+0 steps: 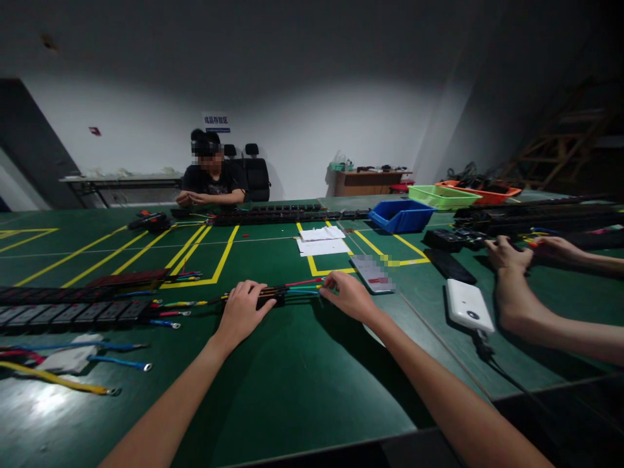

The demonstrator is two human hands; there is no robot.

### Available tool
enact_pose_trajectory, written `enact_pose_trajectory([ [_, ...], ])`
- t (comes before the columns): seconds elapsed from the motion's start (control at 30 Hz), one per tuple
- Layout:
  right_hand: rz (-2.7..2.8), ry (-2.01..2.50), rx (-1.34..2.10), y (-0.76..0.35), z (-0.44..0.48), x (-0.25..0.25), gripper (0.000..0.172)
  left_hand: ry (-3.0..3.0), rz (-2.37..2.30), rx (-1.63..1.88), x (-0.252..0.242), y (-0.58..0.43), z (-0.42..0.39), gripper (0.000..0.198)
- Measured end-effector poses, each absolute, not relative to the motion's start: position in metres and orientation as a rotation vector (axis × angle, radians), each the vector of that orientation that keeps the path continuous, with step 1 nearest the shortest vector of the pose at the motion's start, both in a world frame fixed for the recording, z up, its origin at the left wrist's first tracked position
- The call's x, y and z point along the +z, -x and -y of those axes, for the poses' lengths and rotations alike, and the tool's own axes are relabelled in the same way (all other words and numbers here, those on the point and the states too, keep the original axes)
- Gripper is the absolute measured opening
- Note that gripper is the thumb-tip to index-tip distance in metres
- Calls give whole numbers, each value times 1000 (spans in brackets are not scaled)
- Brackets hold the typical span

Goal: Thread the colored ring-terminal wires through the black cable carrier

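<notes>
My left hand (245, 305) lies over a small black block (273, 296) on the green table, its fingers bent across the block's top. Red, yellow-green and blue wires (303, 290) run rightward out of the block. At their far ends my right hand (341, 294) pinches the wire tips between thumb and fingers. A yellow-green cable with a metal lug (188, 303) lies to the left of the block, beside a long black strip of modules (73, 314).
A phone (374, 274) and white papers (322, 240) lie beyond my right hand. A white power bank (469, 305) sits right, near another person's hands (509, 255). Farther back are a blue bin (402, 216) and a seated person (212, 175). Loose lugged cables (63, 380) lie front left.
</notes>
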State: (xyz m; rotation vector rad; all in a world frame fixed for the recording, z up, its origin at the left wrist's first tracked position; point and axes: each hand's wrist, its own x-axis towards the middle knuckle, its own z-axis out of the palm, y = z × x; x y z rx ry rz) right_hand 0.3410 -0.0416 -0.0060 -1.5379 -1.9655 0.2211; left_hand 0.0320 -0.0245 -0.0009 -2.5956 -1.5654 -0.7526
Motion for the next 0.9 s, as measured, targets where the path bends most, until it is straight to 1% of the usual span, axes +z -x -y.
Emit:
enact_pose_trajectory([
  [0.23, 2097, 1492, 206, -344, 45, -4, 17, 2608, 1574, -766, -1, -32, 25, 45],
  [0.43, 2123, 1533, 79, -347, 45, -6, 11, 2615, 1589, -757, 0, -32, 25, 45],
  [0.57, 2137, 1539, 33, -346, 46, -4, 9, 2614, 1594, -750, 0, -32, 26, 45],
  [0.7, 2170, 1505, 7, -343, 48, 1, 3, 2601, 1578, -771, 0, -32, 25, 44],
  [0.9, 2193, 1511, 27, -340, 49, 3, 7, 2601, 1573, -763, -1, -32, 24, 44],
])
